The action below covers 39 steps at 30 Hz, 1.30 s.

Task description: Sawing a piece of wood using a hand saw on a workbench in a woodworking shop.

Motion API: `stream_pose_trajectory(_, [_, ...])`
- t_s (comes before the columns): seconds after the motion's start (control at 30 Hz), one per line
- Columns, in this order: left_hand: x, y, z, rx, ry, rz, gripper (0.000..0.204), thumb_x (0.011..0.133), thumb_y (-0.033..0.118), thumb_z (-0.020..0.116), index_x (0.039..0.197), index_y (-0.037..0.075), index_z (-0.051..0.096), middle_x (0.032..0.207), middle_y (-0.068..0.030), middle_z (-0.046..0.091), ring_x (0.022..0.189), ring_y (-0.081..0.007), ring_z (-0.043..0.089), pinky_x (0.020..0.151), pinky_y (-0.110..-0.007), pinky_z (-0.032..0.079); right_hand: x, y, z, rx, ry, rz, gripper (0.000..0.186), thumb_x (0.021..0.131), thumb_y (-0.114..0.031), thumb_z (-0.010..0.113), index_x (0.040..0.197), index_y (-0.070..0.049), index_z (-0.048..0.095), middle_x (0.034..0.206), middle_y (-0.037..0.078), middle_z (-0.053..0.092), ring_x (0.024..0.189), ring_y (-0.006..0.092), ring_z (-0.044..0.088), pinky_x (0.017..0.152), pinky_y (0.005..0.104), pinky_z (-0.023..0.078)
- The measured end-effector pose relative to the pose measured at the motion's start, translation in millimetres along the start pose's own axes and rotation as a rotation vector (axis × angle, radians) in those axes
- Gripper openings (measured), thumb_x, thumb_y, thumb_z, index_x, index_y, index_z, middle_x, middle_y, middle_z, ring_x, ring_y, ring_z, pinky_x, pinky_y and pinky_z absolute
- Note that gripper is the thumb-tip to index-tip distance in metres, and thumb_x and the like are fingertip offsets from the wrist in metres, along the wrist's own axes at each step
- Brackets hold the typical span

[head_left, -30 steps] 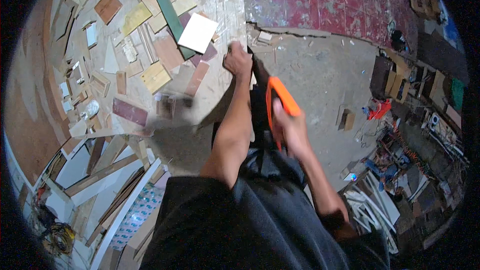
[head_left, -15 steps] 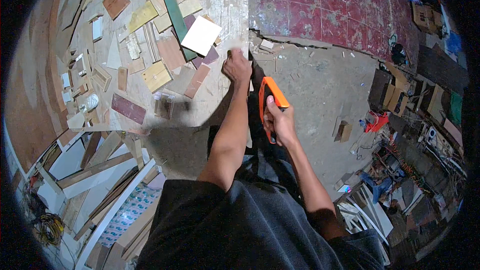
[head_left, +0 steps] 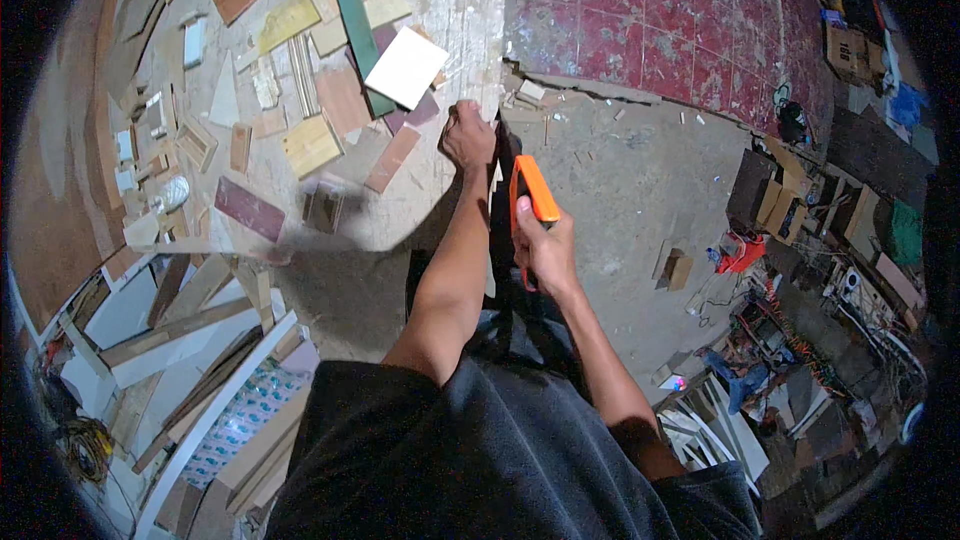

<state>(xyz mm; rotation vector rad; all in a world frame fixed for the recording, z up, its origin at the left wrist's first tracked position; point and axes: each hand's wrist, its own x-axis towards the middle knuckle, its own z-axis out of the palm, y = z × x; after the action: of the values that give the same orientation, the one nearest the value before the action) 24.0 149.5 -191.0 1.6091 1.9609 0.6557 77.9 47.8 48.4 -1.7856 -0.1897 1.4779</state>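
Note:
My right hand (head_left: 545,250) is wrapped round the orange and black handle of a handsaw (head_left: 532,188), its thumb along the handle's side. The saw is upright beside the table's right edge, and its dark blade points away from me. At that edge my left hand (head_left: 468,137) rests on the pale wooden table (head_left: 462,15) with its fingers curled in. Whatever is under or inside those fingers is hidden. Beyond the left hand lies a white square board (head_left: 406,67), partly over a long green strip (head_left: 357,25). A pinkish-brown wood piece (head_left: 392,160) lies left of my left wrist.
Several wood offcuts (head_left: 313,146) cover the table's left part. Boards and planks (head_left: 185,330) are stacked at lower left. Right of the table is a concrete floor (head_left: 620,180), with worn red tiles (head_left: 660,10) farther off. Cardboard boxes (head_left: 780,202) and cables sit at far right.
The saw handle and my right hand have shifted slightly left, closer to the table edge. My left hand stays at the edge, almost in place. The whole view has turned a little.

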Motion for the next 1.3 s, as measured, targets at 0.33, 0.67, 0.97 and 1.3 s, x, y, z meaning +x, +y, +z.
stream_pose_trajectory(0.33, [0.9,-3.4,-0.3,0.024,0.051,0.073,0.013,0.091,0.012,0.056,0.104,0.014,0.060,0.091,-0.0116,0.071,0.082,-0.0390,0.068,0.068,-0.054,0.048,-42.8,-29.0,-12.5,0.052,0.000,0.138,0.033,0.100,-0.035,0.064,0.086,-0.008,0.055,0.061,-0.004,0.048,0.047,0.0067,0.041,0.042,0.0271,0.032])
stream_pose_trajectory(0.67, [5.7,6.2,-9.3,0.059,0.021,-0.001,0.018,0.099,0.025,0.050,0.106,0.015,0.063,0.091,-0.0144,0.072,0.084,-0.0419,0.067,0.071,-0.056,0.047,-46.4,-63.3,-13.0,-0.057,0.072,0.248,0.036,0.101,-0.036,0.060,0.082,-0.007,0.057,0.061,-0.004,0.049,0.047,0.0060,0.040,0.043,0.0268,0.028])
stream_pose_trajectory(0.97, [3.8,-7.8,-1.9,0.115,0.054,0.010,0.012,0.097,0.022,0.056,0.097,0.011,0.062,0.085,-0.0162,0.068,0.077,-0.0389,0.066,0.064,-0.052,0.049,-27.2,-64.8,-9.4,-0.013,0.003,0.250,0.032,0.100,-0.038,0.061,0.088,-0.009,0.057,0.059,-0.004,0.047,0.043,0.0087,0.042,0.041,0.0266,0.029])
stream_pose_trajectory(1.3, [0.2,6.8,0.7,0.138,0.019,-0.032,0.011,0.096,0.021,0.056,0.097,0.013,0.064,0.091,-0.0142,0.069,0.082,-0.0388,0.066,0.071,-0.054,0.048,15.1,-26.3,-14.9,-0.042,0.037,0.157,0.033,0.100,-0.035,0.062,0.081,-0.010,0.052,0.058,-0.004,0.042,0.044,0.0075,0.038,0.041,0.0284,0.029])
